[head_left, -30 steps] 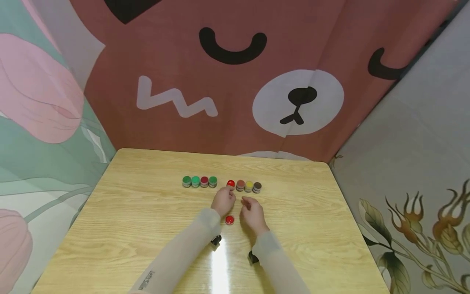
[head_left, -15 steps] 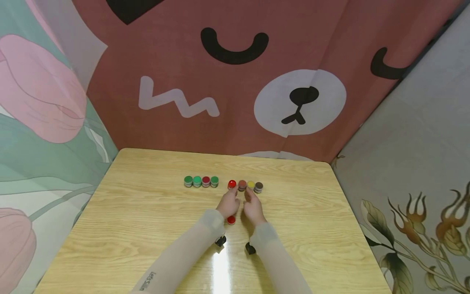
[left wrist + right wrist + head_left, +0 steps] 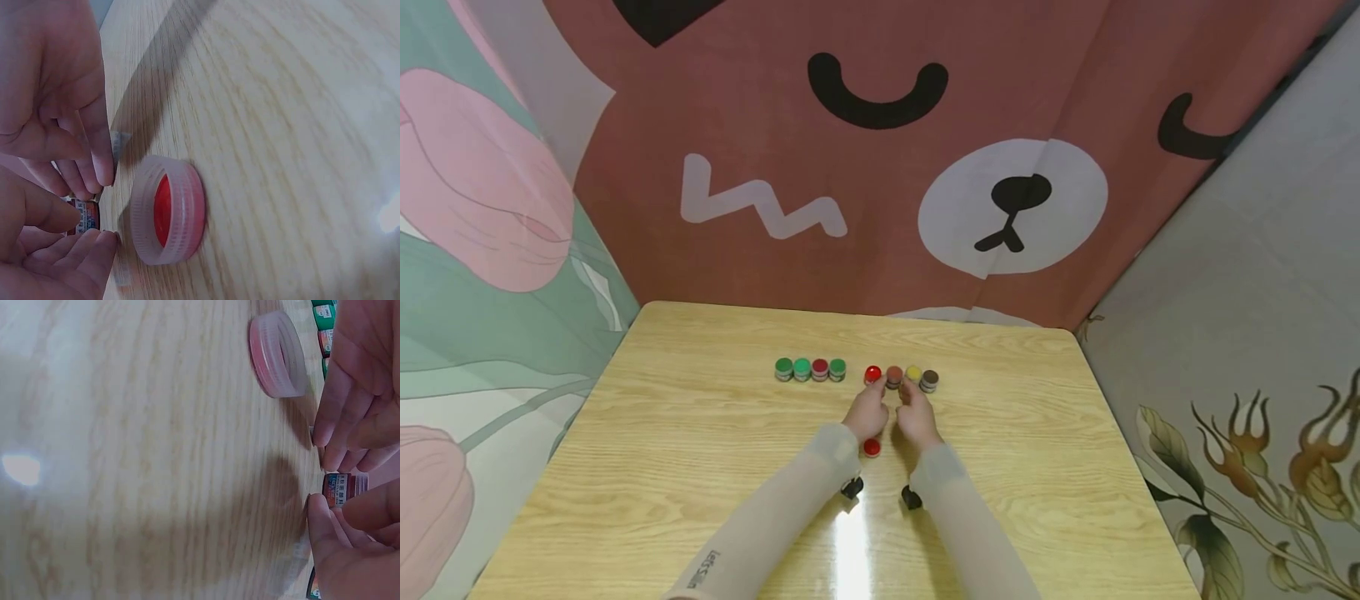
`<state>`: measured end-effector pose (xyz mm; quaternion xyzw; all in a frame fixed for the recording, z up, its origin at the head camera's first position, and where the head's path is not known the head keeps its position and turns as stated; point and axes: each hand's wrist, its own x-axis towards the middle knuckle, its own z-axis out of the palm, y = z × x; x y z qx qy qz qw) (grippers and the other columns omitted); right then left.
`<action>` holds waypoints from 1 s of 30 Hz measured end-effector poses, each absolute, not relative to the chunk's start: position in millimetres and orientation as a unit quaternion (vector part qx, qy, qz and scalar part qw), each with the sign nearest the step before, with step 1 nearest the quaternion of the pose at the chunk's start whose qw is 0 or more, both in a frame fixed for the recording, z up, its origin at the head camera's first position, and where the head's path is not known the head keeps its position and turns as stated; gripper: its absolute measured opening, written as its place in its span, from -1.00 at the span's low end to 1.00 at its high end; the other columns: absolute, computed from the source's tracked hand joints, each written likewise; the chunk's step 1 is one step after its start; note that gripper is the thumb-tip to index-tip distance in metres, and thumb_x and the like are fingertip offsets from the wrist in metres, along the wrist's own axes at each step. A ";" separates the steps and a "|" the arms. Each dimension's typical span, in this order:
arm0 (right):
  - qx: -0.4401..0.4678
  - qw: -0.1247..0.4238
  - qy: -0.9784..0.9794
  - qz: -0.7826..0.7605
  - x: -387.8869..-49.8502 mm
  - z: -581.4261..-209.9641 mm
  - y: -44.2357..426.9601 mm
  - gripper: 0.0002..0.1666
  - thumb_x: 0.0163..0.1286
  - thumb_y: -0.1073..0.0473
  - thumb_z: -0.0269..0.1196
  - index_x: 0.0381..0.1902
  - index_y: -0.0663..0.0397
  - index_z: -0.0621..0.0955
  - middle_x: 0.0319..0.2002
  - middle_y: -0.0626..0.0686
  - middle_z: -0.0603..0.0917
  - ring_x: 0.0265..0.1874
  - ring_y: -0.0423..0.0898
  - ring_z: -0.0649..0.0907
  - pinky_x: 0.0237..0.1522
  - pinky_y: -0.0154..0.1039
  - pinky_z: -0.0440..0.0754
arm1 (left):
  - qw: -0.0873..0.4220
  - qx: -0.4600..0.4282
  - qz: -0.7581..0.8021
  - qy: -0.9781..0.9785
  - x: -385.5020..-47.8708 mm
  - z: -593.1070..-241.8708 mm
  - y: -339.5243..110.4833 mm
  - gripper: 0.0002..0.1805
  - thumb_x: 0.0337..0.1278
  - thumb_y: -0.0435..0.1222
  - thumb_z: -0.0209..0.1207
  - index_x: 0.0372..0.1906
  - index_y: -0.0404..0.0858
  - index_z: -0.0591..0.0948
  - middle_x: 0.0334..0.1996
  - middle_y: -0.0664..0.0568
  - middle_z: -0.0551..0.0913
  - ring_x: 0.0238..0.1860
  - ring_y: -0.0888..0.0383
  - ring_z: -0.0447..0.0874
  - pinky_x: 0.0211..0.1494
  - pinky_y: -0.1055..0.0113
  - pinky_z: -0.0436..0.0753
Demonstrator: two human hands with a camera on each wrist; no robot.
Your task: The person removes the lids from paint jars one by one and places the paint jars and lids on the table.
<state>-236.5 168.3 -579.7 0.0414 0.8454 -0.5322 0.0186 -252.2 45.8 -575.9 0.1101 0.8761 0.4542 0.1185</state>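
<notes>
A short row of small paint jars stands on the table. My left hand point(image 3: 868, 413) reaches to the front of a brownish-red paint jar point(image 3: 894, 377), fingers mostly extended. Opposite it, my right hand point(image 3: 917, 415) points forward with extended fingers, close to a yellow jar point(image 3: 913, 372). Between the two hands a labelled paint jar point(image 3: 85, 215) shows in the left wrist view; whether fingertips touch it I cannot tell. A glossy red jar point(image 3: 872, 373) without a visible cap is just left of it. Near my left wrist lies a translucent ribbed cap point(image 3: 169, 210), red inside.
Further left is a group of closed-up green and dark red jars point(image 3: 811, 370). A dark-topped jar point(image 3: 929, 380) ends the row at right. The wooden table point(image 3: 662, 433) meets a printed fabric backdrop point(image 3: 880, 275). Small black wrist cameras point(image 3: 912, 498) hang by the sleeves.
Over the past second my right hand moved forward to the jars and its fingers straightened. My left hand shifted slightly right, its fingers extending toward the brownish-red jar. The last half second shows little movement.
</notes>
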 end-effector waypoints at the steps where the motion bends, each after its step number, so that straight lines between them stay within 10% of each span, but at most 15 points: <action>1: 0.041 0.018 0.846 -0.531 -237.4 -579.5 168.3 -0.14 0.11 0.62 -0.02 0.47 0.46 0.25 0.32 0.46 0.45 0.30 0.35 0.47 0.38 0.17 0.41 | 0.119 0.109 0.452 0.877 -252.3 -575.5 45.9 -0.28 0.22 -0.61 -0.02 0.52 -0.47 0.18 0.30 -0.38 0.48 0.35 -0.19 0.45 0.43 0.00 0.44; 30: 0.051 0.015 0.834 -0.548 -243.9 -579.1 164.8 -0.13 0.01 0.59 -0.05 0.41 0.56 0.26 0.19 0.49 0.52 0.21 0.37 0.53 0.32 0.16 0.47 | 0.111 0.107 0.440 0.884 -257.7 -574.4 50.9 -0.13 -0.02 -0.62 0.05 0.52 -0.52 0.13 0.40 -0.39 0.37 0.33 -0.15 0.44 0.43 0.00 0.42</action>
